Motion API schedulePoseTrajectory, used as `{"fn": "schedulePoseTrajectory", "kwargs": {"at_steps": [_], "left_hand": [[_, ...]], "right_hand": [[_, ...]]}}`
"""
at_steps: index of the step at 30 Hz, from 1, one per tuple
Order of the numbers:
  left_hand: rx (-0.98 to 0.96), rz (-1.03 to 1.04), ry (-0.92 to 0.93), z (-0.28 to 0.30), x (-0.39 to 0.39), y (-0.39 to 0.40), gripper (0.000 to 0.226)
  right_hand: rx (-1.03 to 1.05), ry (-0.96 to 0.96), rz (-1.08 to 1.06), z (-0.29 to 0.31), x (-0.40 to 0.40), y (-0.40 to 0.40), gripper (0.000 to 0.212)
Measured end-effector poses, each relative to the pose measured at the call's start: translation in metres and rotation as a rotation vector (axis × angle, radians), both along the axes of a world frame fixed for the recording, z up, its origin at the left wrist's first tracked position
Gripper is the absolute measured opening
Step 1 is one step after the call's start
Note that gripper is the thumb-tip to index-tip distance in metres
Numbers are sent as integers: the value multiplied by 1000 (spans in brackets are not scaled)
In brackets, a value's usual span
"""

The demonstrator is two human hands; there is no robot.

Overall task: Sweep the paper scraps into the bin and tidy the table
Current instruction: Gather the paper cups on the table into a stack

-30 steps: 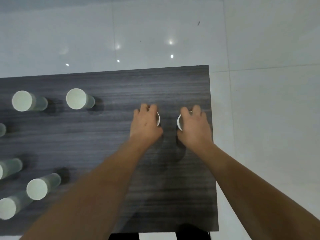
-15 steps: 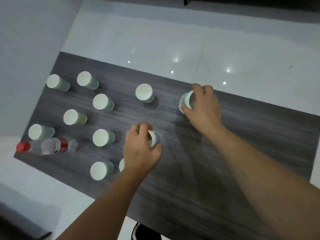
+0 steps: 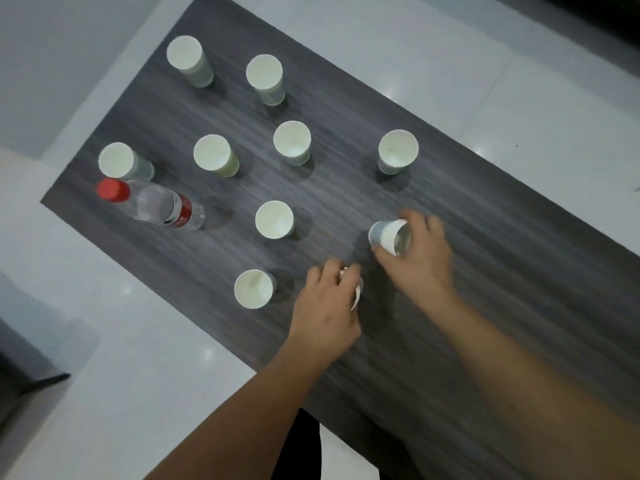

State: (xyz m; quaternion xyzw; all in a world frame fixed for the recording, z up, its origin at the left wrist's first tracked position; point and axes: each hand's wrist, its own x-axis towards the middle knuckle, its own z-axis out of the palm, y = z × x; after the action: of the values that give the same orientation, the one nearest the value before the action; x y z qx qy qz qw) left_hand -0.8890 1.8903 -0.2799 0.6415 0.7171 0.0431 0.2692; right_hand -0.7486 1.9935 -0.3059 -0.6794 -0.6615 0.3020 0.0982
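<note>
Holding: the right hand (image 3: 420, 258) gripped a tilted paper cup (image 3: 390, 236), its mouth turned toward the person, thumb and fingers (image 3: 414, 216) curled round the wall.
Left hand (image 3: 327, 306): its fingers curled over a second cup (image 3: 357, 294), of which only a sliver of white rim showed; whether that cup was lifted or touching the bench could not be told.
Bench (image 3: 485, 271): dark wood-grain top, set over pale floor tiles.
Standing cups: eight upright, mouths up, well apart from one another: one nearest the left hand (image 3: 254, 288), one mid-bench (image 3: 274, 220), one beyond the right hand (image 3: 397, 151), and five more toward the far left, e.g. (image 3: 292, 142).
Water bottle (image 3: 150, 205): clear, red cap, red label band, standing near the left edge just beside a cup (image 3: 121, 161).
Paper scraps: none visible on the bench.
Bin: not in view; a dark object at the lower left edge was too cropped to identify.
Step in hand: judged to be the tidying part, gathering cups, with one cup in each hand close together.
Progress: judged early, since most cups stood ungathered.
Next move calls for: likely nesting the right hand's tilted cup into or over the left's, which would need the mouths lined up and a light grip so the thin walls would not crush.
Risk: a sweeping forearm could topple the nearest standing cup.
</note>
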Motion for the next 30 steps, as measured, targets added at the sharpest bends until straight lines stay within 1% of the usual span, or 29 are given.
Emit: {"fn": "schedulePoseTrajectory", "kwargs": {"at_steps": [2, 5, 8, 12, 16, 20, 24, 27, 28, 30], "left_hand": [[-10, -9, 17, 1, -2, 0, 52], [14, -24, 40, 3, -14, -7, 50], [15, 1, 66, 1, -30, -17, 50], [-22, 63, 110, 2, -44, -31, 44], [-34, 77, 179, 1, -53, -40, 51], [-47, 25, 131, -9, -49, -39, 59], [-106, 53, 29, -22, -43, -34, 57], [-158, 19, 11, -26, -43, -31, 52], [-128, 33, 21, -22, -44, -31, 50], [23, 114, 33, -10, -50, -34, 44]], "right_hand": [[40, 63, -3, 9, -23, 4, 61], [44, 122, -38, 19, -51, 7, 62], [28, 123, -25, 24, -66, 1, 62], [0, 119, -13, 27, -72, -14, 62], [-9, 128, -4, 28, -73, -29, 61], [-2, 132, -16, 29, -75, -35, 61], [25, 172, -49, 34, -77, -33, 64], [31, 224, -46, 38, -86, -30, 64], [42, 250, -34, 40, -92, -28, 64], [81, 301, 11, 42, -107, -24, 64]]}}
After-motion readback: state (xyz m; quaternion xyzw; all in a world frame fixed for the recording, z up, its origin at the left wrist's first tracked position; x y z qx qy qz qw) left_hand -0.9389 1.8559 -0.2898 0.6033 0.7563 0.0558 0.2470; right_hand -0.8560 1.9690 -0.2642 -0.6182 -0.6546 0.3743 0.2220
